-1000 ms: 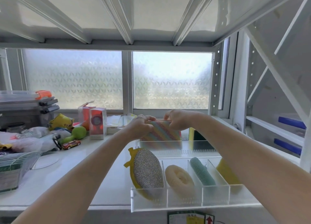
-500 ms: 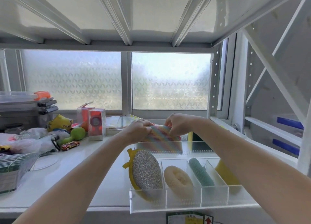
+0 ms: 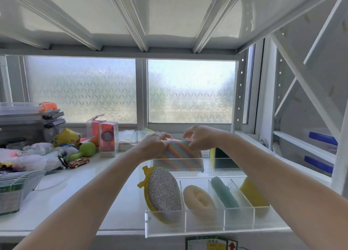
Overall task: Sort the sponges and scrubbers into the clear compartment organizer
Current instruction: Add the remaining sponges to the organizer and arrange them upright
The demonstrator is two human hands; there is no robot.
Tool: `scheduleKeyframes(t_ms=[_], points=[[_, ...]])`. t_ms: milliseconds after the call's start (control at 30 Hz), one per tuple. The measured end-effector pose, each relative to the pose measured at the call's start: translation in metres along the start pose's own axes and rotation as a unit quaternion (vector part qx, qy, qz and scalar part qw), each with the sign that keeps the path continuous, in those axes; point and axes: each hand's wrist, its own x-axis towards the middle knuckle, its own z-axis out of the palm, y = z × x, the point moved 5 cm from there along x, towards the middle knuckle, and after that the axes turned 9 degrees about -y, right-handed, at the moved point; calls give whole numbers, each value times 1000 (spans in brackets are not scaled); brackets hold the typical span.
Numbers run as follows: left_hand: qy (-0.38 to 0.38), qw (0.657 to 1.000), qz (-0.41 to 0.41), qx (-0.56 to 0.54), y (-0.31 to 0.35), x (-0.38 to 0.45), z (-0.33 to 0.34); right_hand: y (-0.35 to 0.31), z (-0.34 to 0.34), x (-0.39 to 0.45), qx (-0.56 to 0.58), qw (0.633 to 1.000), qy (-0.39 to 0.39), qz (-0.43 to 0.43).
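while both hands stay on the rainbow-striped sponge [image 3: 180, 153], i see it sitting lower than a second ago: its bottom edge is now down inside the back row of the clear compartment organizer [image 3: 203, 221], top edge still above the rim. left hand [image 3: 154, 146] pinches the sponge's top left corner, fingers [image 3: 163, 137] curled over the edge. right hand [image 3: 200, 137] pinches the top right corner, fingers pressed on the top edge. the hands have dropped with it; earlier the sponge was held higher with more of its face clear of the wall. sponge stands on its long edge, roughly upright, striped face toward me.

front row unchanged: silver mesh scrubber [image 3: 162, 191] on a yellow backing in the leftmost compartment, sticking out over the left wall; cream round scrubber [image 3: 198, 199] next; teal scrubber [image 3: 224, 192] in the narrow slot; yellow sponge [image 3: 252, 193] in the rightmost compartment, partly hidden by my right forearm. a green-and-yellow sponge [image 3: 216, 153] stands in the back row just right of the striped one.

organizer sits at the front edge of the white desk [image 3: 84, 193]. left-side clutter has not moved: toy car [image 3: 79, 162], green dumbbell-shaped toy [image 3: 83, 151], orange-red boxes [image 3: 105, 137], wire basket [image 3: 17, 187].
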Motion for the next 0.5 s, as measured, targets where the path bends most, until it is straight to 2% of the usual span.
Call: scheduleKeyframes(t_ms=[267, 500], points=[[-7, 1000, 5, 17, -2, 1, 2, -3, 10, -1, -3, 1000, -17, -20], [32, 998, 46, 38, 22, -1, -10, 23, -29, -20, 35, 998, 45, -13]])
